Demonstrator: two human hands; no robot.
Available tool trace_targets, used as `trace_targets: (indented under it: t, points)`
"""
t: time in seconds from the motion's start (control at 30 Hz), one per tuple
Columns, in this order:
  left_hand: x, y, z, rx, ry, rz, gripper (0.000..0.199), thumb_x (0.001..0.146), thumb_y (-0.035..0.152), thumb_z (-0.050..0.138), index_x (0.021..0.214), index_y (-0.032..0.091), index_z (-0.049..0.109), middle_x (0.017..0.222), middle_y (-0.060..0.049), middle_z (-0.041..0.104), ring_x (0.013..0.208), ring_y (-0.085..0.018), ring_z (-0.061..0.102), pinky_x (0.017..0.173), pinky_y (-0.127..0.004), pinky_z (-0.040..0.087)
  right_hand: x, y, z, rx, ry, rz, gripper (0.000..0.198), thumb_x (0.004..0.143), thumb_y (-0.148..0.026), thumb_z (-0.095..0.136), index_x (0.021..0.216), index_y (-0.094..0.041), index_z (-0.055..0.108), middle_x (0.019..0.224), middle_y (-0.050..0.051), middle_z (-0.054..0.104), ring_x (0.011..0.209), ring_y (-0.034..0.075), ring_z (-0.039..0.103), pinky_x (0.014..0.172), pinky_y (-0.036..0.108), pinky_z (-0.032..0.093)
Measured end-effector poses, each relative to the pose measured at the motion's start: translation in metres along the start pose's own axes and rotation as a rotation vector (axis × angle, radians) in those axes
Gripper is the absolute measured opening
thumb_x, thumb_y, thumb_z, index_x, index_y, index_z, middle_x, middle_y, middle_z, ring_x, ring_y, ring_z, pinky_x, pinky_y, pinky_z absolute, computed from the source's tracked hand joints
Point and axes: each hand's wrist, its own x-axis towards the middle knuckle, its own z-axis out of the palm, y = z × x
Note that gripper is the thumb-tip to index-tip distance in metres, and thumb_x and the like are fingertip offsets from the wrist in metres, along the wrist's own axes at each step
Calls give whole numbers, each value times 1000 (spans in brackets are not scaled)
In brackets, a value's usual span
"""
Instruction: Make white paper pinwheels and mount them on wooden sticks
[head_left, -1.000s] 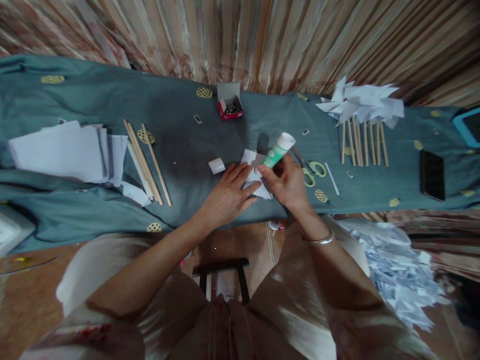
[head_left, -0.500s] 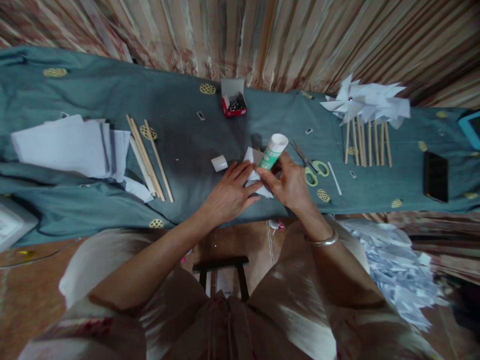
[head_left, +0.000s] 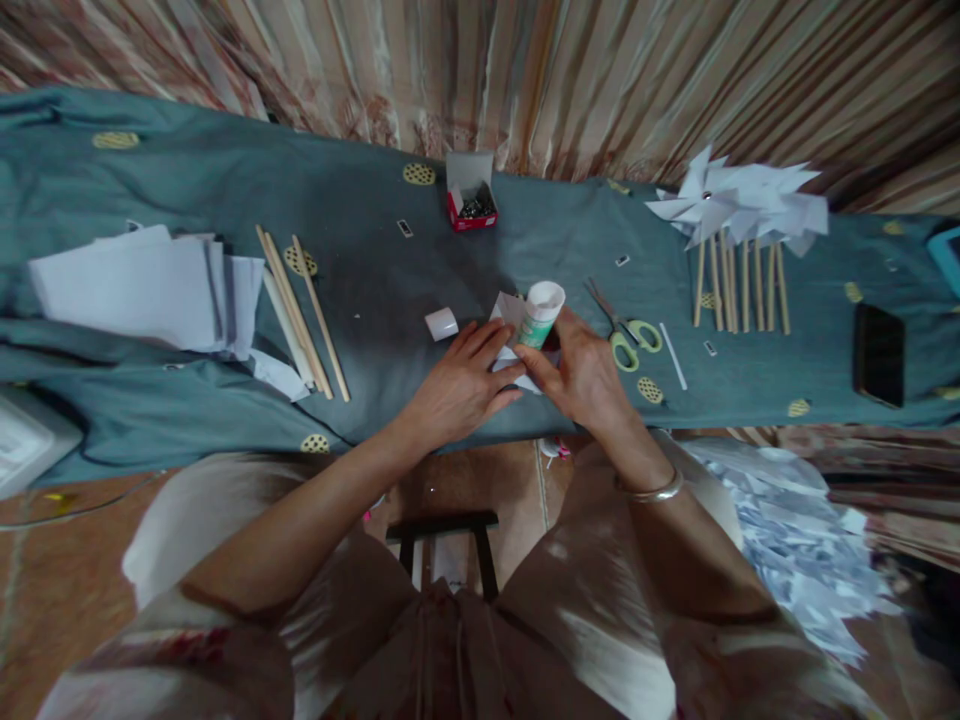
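Observation:
My right hand (head_left: 585, 370) is wrapped round a green and white glue stick (head_left: 539, 318), its lower end against a small piece of white paper (head_left: 508, 309). Fingers stretched out, my left hand (head_left: 466, 385) lies flat on that paper and presses it to the cloth. Part of the paper is hidden under both hands. Left of the paper lies a white glue stick cap (head_left: 442, 323). Scissors (head_left: 624, 335) with green handles rest, blades apart, just right of my right hand.
A red box of small metal pins (head_left: 472, 205) stands at the back. Paper sheets (head_left: 135, 290) and wooden sticks (head_left: 300, 310) lie left. Paper pinwheels (head_left: 750, 205) on sticks and a phone (head_left: 879, 355) lie right. Paper scraps (head_left: 802, 550) are heaped below the table's right side.
The glue stick has gone from leaning right to more upright, its top slightly nearer me. My left hand stays on the paper. The whole view has shifted slightly.

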Motion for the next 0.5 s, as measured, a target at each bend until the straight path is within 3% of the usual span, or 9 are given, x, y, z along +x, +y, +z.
trace_targets:
  t: [0.23,0.5]
  points:
    - [1,2,-2,2,13,3,33,93,33,59,124,22,64,146,-14,51,142,-34,39,114,-61,34,0,32,-7,430,153,249,34,86,-56,65,88,-23,56,77,1,60,71,18,60,65,35,52]
    - [1,2,-4,34,-11,14,34,95,35,55,125,20,64,146,-17,49,142,-35,39,114,-60,35,6,33,2,521,113,276,36,79,-54,73,84,-23,56,76,0,60,70,17,59,68,34,53]
